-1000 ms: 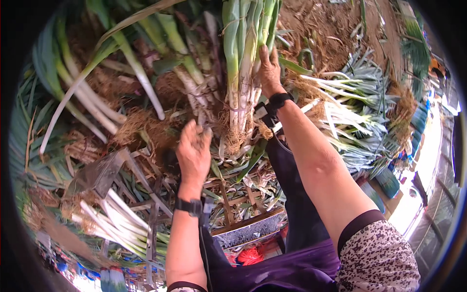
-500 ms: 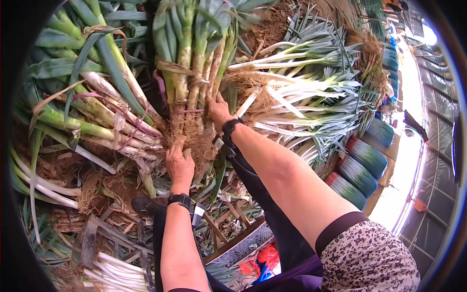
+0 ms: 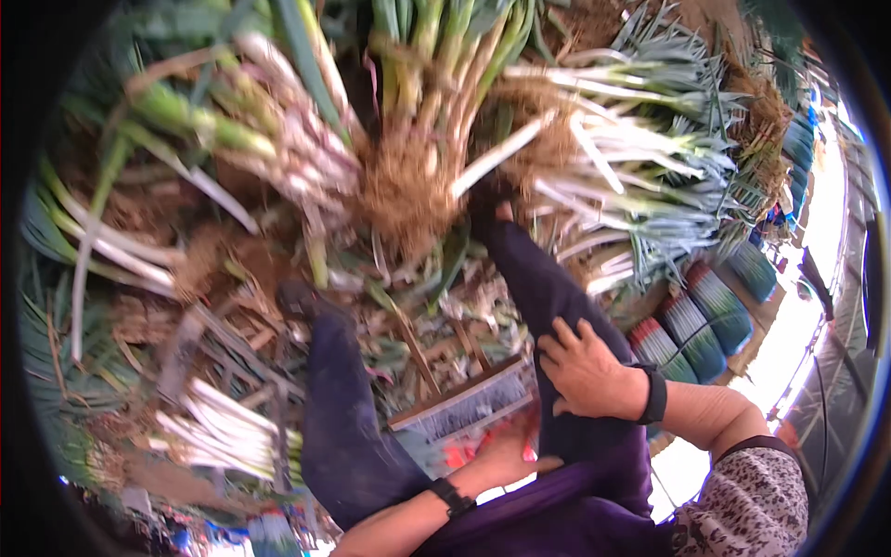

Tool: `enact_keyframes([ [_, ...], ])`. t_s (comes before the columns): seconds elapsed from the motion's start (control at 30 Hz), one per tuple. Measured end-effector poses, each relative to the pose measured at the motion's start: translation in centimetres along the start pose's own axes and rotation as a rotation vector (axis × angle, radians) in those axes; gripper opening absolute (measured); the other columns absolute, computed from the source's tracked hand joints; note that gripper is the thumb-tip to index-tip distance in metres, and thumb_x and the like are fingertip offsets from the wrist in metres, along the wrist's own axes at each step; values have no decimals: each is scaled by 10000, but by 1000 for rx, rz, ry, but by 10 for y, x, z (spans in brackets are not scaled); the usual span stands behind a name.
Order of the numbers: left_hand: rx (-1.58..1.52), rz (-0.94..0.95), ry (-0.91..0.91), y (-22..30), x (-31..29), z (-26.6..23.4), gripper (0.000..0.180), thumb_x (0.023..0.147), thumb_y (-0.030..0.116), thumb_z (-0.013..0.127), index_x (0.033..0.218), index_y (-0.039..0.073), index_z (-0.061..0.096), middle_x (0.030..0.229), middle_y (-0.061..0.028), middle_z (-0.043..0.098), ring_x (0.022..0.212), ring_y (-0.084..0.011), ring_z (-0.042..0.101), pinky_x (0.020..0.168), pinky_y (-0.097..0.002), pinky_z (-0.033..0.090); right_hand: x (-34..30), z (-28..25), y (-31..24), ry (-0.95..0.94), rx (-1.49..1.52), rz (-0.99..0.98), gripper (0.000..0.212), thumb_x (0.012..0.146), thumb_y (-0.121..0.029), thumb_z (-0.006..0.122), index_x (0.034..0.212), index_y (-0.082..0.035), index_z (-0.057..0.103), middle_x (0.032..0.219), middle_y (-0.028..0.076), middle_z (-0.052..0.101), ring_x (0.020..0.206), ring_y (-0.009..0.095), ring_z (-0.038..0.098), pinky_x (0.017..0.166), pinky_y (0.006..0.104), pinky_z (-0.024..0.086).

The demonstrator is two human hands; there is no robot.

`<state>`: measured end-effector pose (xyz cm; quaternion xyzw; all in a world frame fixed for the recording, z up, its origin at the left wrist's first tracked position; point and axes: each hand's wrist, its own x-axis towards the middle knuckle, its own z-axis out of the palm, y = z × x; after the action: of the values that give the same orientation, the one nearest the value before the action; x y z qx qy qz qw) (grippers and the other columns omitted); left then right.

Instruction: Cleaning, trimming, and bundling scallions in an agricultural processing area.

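My right hand rests on my right leg, its fingers spread over the dark trouser cloth with nothing held. Low between my legs, my left hand reaches over red strands beside a small crate. Its thumb points away from its blurred fingers, and no held thing shows. Ahead of my feet stands a large bundle of leeks, its brown hairy roots toward me. Neither hand touches it.
Thick leeks lie heaped at the left. A pile of thinner white-stemmed leeks spreads at the right, with neat tied bundles beyond. More white stems lie at lower left. Husks and leaf scraps litter the ground.
Both hands have left the leek bundle and come back toward my body, the right onto my leg, the left down by the red strands. The view has shifted, and the bundle now sits farther away.
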<state>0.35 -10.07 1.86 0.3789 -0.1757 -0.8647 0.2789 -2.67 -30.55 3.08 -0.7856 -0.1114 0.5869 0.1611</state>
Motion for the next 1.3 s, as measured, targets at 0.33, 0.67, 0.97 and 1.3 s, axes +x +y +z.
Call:
enact_keyframes([
  [0.33,42,404,432,-18,-15,-49,226,785,198,690,701,2,617,736,-108,611,731,-291,595,640,-395,474,30,-32,5,-51,177,98,598,661,-336,754,1156,-52,575,1231,148,522,1220,358,418,997,446,351],
  [0.67,366,441,685,-15,-36,-98,280,761,221,736,877,-15,641,827,-131,636,780,-306,598,684,-376,481,22,-40,36,722,235,362,425,685,-296,777,982,-26,639,1078,134,623,960,313,594,815,398,482],
  [0.97,992,419,715,-37,-1,-82,371,776,294,709,966,-18,646,887,-194,648,853,-360,618,743,-408,491,-5,33,5,1206,188,461,314,737,-321,724,873,-45,663,968,115,641,865,311,592,762,384,466],
  [1.3,1023,233,957,-64,44,-87,401,805,299,689,1064,-5,645,936,-199,673,879,-321,650,806,-363,502,-13,153,23,1811,812,-137,457,843,-322,644,1183,-24,574,1119,145,609,1119,334,511,966,402,396],
])
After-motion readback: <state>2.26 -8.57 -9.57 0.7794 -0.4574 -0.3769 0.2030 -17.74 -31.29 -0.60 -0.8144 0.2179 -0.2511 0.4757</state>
